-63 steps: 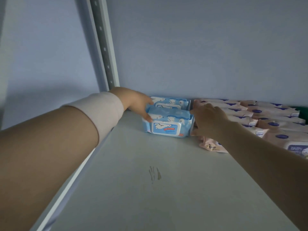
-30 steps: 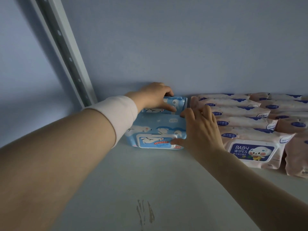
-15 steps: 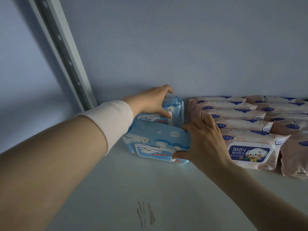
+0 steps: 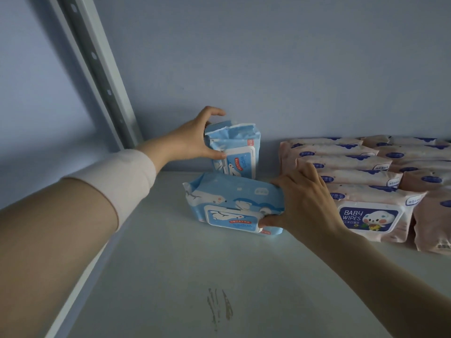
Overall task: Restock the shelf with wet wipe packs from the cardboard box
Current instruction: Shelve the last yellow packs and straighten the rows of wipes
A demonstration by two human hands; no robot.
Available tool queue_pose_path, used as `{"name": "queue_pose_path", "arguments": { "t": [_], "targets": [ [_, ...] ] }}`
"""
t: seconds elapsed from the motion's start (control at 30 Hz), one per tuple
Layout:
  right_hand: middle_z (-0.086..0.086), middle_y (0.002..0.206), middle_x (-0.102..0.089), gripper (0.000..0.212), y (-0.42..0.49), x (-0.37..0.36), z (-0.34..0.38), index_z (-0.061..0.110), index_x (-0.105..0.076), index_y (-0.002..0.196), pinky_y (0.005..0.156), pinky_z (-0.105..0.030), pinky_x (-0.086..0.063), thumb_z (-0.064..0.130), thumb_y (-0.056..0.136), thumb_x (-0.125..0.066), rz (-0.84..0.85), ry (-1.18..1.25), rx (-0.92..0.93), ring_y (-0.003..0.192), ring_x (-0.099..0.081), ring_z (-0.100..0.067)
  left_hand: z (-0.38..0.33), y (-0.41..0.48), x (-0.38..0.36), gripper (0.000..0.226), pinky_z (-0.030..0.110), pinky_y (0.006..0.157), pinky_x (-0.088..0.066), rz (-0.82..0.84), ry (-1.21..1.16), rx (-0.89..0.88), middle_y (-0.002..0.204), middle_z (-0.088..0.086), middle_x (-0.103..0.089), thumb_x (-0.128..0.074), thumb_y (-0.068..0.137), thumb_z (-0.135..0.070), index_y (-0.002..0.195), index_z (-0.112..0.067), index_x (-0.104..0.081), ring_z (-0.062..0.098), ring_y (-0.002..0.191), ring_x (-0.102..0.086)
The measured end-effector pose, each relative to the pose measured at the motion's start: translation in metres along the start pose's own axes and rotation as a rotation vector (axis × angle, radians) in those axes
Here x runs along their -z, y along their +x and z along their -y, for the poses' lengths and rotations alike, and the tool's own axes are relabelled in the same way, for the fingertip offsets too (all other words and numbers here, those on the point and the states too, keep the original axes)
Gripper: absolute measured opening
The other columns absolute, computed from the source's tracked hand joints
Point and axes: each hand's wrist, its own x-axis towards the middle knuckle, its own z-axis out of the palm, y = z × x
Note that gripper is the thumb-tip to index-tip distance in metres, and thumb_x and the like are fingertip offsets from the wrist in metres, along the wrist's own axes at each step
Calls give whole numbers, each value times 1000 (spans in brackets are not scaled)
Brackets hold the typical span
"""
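Two blue packs are on the shelf (image 4: pixel 195 276), near its back left corner. The rear pack (image 4: pixel 234 152) stands on end close to the wall (image 4: pixel 268 57), its lid facing forward. The left hand (image 4: pixel 192 137) holds it at the left side. The grip is closed on the pack, with the thumb on the front face beside the lid and the fingers curled over the top rear edge. The front pack (image 4: pixel 231 198) lies lengthwise just before it, raised on its long edge with the lid toward the camera and the print upside down. Whether the two packs touch cannot be told. The right hand (image 4: pixel 305 203) holds the front pack at its right end, the grip closed with the thumb on the lid and the fingers over the top. Pink packs (image 4: pixel 366 167) fill the shelf to the right in overlapping rows, just beside the right hand. A perforated post (image 4: pixel 97 69) rises at the left. A scuff (image 4: pixel 218 308) marks the shelf in the foreground. A pale sleeve (image 4: pixel 122 181) covers the left wrist.
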Motion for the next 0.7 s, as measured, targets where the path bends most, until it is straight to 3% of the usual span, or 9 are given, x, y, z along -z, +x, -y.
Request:
{"name": "queue_pose_path", "arguments": {
  "t": [0.17,0.27,0.33,0.4,0.53,0.7],
  "targets": [
    [-6,75,-65,79,-2,3,1,9,-71,85,81,-45,-53,61,27,-83,42,-6,-10,90,-31,-20,-30,25,5,78,28,83,-40,123,476,-9,127,4,-51,-79,69,-35,132,-12,-37,22,106,-51],
    [-9,101,-64,79,-2,11,7,10,-64,107,99,-44,-41,58,46,-81,105,3,-18,111,-29,-22,-41,38,-8,90,34,90,-43,127,514,-28,129,2,-51,-80,62,-48,133,-16,-37,23,110,-51],
    [-6,122,-55,78,-3,17,11,18,-52,123,108,-39,-30,59,61,-74,184,25,-32,129,-25,-26,-43,41,-15,87,35,89,-45,89,502,-54,127,2,-54,-82,60,-46,132,-20,-39,23,107,-53],
    [-2,129,-49,76,-2,20,12,23,-45,128,108,-35,-28,61,66,-69,236,18,-41,132,-22,-26,-40,39,-17,77,31,78,-45,24,452,-53,120,1,-59,-83,62,-41,126,-22,-44,20,95,-55],
    [3,123,-50,73,-3,23,8,25,-47,124,104,-28,-28,58,64,-72,239,64,-49,130,-24,-21,-27,27,-8,68,25,74,-39,-92,241,-5,110,-2,-57,-84,63,-34,119,-17,-48,17,93,-54],
    [-6,140,-38,73,-5,21,9,24,-49,120,103,-30,-33,53,59,-78,233,110,-108,134,-23,-23,-5,8,-6,66,22,74,-39,-236,-106,105,106,-3,-52,-83,66,-28,119,-12,-47,12,94,-50]
  ]
}}
